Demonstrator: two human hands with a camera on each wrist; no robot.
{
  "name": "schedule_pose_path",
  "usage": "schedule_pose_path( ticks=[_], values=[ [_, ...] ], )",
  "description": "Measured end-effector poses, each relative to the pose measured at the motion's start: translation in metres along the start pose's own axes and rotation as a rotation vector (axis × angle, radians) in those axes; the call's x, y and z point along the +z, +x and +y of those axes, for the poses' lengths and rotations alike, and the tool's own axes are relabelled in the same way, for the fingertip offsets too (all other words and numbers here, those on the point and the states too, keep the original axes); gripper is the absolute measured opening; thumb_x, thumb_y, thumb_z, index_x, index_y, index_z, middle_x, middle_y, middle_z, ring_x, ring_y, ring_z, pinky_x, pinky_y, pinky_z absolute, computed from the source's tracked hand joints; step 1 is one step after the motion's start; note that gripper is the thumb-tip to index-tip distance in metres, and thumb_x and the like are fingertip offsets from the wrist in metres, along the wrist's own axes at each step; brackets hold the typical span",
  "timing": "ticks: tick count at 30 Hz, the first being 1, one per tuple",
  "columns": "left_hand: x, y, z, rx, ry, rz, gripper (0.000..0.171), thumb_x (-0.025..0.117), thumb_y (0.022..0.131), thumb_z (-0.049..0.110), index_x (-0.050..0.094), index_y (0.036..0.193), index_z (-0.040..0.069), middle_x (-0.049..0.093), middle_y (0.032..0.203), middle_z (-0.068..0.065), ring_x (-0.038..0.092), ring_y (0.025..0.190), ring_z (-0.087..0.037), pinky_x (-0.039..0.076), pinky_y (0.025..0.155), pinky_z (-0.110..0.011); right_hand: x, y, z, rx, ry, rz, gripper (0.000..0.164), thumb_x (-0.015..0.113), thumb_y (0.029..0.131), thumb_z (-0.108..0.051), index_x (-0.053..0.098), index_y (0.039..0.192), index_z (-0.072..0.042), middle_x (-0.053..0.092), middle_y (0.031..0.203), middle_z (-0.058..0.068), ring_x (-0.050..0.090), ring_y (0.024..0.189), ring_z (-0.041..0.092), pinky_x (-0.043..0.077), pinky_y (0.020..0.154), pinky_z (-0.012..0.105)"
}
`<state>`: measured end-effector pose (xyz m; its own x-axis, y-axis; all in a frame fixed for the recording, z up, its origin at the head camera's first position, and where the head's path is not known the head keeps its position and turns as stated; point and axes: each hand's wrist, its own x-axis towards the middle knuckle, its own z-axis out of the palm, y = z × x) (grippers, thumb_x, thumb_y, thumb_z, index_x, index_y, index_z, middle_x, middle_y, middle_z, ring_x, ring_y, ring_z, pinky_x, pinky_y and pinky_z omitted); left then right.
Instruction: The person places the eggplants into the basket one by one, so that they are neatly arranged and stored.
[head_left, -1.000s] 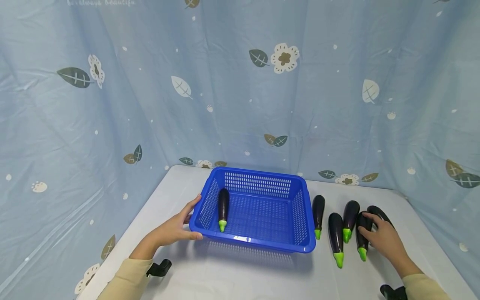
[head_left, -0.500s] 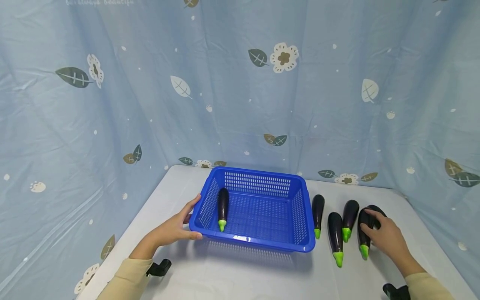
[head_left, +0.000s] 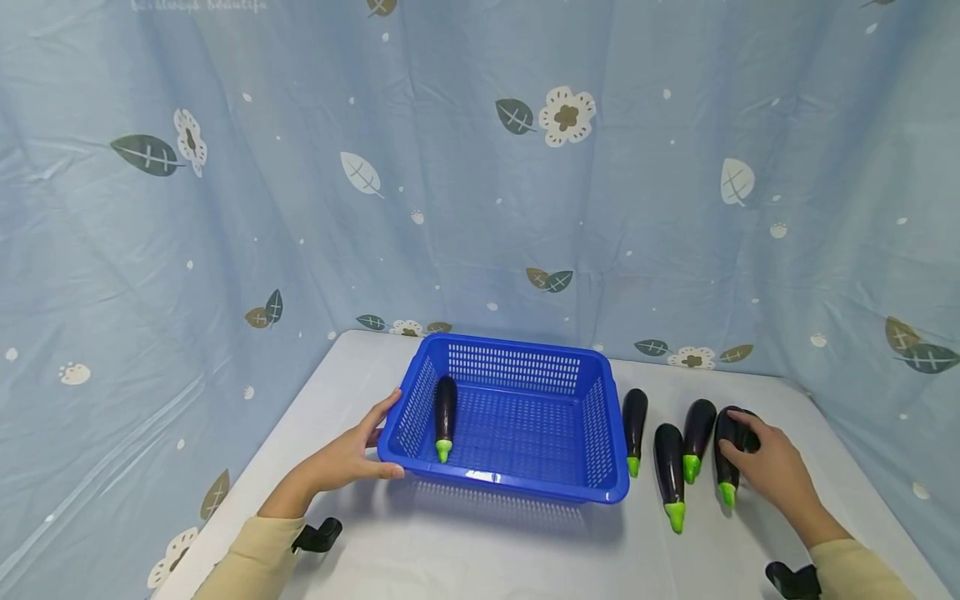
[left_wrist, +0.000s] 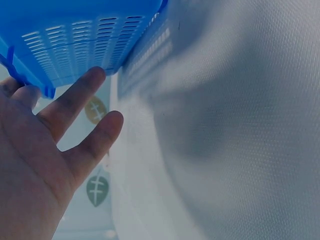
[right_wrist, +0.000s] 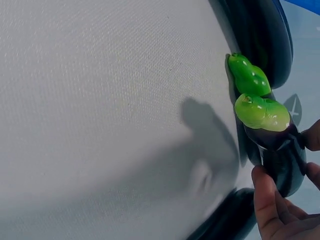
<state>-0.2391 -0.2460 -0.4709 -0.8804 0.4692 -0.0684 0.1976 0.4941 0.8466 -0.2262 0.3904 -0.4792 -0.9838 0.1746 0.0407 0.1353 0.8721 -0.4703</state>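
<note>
A blue plastic basket [head_left: 517,492] stands on the table, with one dark purple eggplant [head_left: 446,408] lying along its left side. My left hand [head_left: 341,458] holds the basket's left front corner, thumb at the front rim and index finger on the left rim. Two other fingers [left_wrist: 92,145] stretch out straight below the basket in the left wrist view. To the right, my right hand [head_left: 776,467] grips an eggplant [head_left: 726,446] between thumb and fingers. Its green stem [right_wrist: 262,112] points away from the fingers in the right wrist view. Another eggplant [head_left: 748,437] is mostly hidden behind that hand.
Between basket and right hand lie three more eggplants: one beside the basket [head_left: 634,425], one nearer the front [head_left: 669,471] and one further back [head_left: 698,433]. A white cloth [head_left: 465,558] covers the table. A blue patterned curtain [head_left: 450,250] hangs behind and at the sides.
My right hand and the eggplant in it have shifted slightly toward the back of the table, and the eggplant behind is now more covered. The left hand and basket stay put.
</note>
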Motion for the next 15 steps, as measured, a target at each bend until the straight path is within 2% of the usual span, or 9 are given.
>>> schedule_pose_path(
  ticks=[15],
  values=[
    [0.001, 0.002, -0.002, -0.009, 0.012, 0.007, 0.118, 0.085, 0.082, 0.036, 0.002, 0.165, 0.030, 0.015, 0.165, -0.026, 0.041, 0.137, -0.053, 0.042, 0.103, -0.068, 0.004, 0.003, -0.013, -0.051, 0.008, 0.051, 0.064, 0.063, 0.099, -0.029, 0.040, 0.149, 0.003, 0.036, 0.136, 0.049, 0.039, 0.120, 0.066, 0.038, 0.092, 0.076]
  ],
)
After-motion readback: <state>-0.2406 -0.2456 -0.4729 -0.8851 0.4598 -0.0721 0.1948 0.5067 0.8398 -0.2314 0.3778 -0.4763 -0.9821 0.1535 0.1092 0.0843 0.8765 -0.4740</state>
